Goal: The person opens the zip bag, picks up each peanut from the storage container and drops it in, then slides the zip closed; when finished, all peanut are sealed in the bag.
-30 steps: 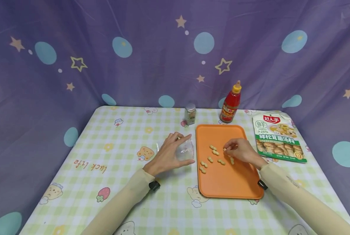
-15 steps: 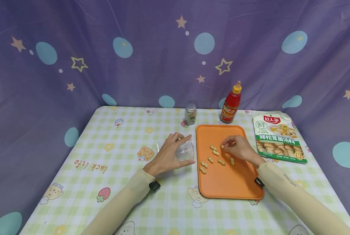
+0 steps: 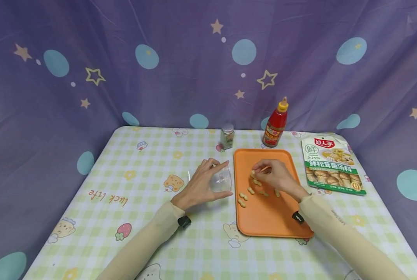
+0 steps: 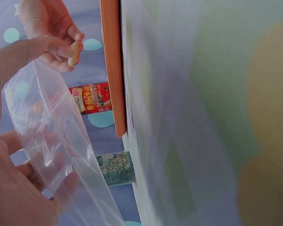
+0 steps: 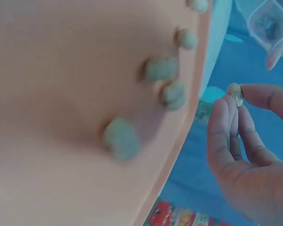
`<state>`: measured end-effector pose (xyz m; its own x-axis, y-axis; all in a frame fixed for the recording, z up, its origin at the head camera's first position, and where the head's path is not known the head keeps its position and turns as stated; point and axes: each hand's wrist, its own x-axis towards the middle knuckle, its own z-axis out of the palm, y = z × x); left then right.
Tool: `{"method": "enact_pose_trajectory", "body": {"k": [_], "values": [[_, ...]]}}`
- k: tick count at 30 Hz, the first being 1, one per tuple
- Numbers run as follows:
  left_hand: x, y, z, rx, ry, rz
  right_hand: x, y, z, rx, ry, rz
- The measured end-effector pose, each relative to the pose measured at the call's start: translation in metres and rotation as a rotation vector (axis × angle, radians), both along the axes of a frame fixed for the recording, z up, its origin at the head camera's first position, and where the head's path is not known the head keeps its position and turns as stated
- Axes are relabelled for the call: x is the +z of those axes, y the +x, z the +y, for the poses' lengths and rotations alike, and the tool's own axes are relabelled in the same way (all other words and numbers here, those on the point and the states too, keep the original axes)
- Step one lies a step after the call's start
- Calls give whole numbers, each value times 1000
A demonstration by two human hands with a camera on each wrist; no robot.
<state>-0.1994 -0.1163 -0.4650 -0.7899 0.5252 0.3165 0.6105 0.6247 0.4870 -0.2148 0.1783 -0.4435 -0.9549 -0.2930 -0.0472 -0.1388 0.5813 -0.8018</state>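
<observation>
Peanut (image 5: 235, 94), in its shell, held aloft. The right hand (image 3: 276, 177) pinches it between thumb and fingers (image 5: 219, 132), the gap closed to the shell's own thickness; it is raised off the tray (image 3: 275, 221), over the left half. The shell is probably light, dry and stiff, its ridges resisting slip, yet liable to crack under a hard squeeze. Suitable hold: fingertips only, across one lobe or the waist.

The bag (image 4: 52, 127), of thin clear film, is judged nearly weightless, limp and slick, and apt to fold shut if not spread; it is best held by the rim of its mouth. The left hand (image 3: 199, 186) holds it just beside the tray's left edge, forefinger and thumb wide apart, the other fingers bent, the mouth facing the tray. Which fingers lie inside the film cannot be told.

Counts. Peanuts: one in hand; six distinguishable on the tray, two of them close to its left edge; a possible further one, beneath the pinching fingertips, cannot be separated. Bag: one. Tray: one, on the right half of the counter (image 3: 93, 229). Along the counter's far edge: one jar (image 3: 227, 137), one bottle (image 3: 275, 122). Toward the far right corner: one packet (image 3: 332, 165), lying flat.
</observation>
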Motion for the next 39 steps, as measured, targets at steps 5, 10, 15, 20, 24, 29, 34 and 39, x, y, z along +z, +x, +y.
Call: {"method": "enact_pose_trajectory", "body": {"k": [5,10,15,20,24,29,34,39], "values": [[-2,0,0,4,-3,-11,7,4,-16,6,-35,-4],[-1,0,0,3,-8,-7,12,10,-30,34,-65,13],[0,0,0,3,-3,-5,13,13,-42,60,-90,21],[0,1,0,-2,10,-3,13,16,-53,78,-119,-5],[0,1,0,-6,10,-2,14,19,-60,102,-130,4],[-1,2,0,-6,12,-2,13,21,-67,130,-125,21],[0,2,0,-6,14,6,12,22,-70,136,-123,18],[2,1,-1,-10,13,10,13,22,-70,135,-128,10]]}}
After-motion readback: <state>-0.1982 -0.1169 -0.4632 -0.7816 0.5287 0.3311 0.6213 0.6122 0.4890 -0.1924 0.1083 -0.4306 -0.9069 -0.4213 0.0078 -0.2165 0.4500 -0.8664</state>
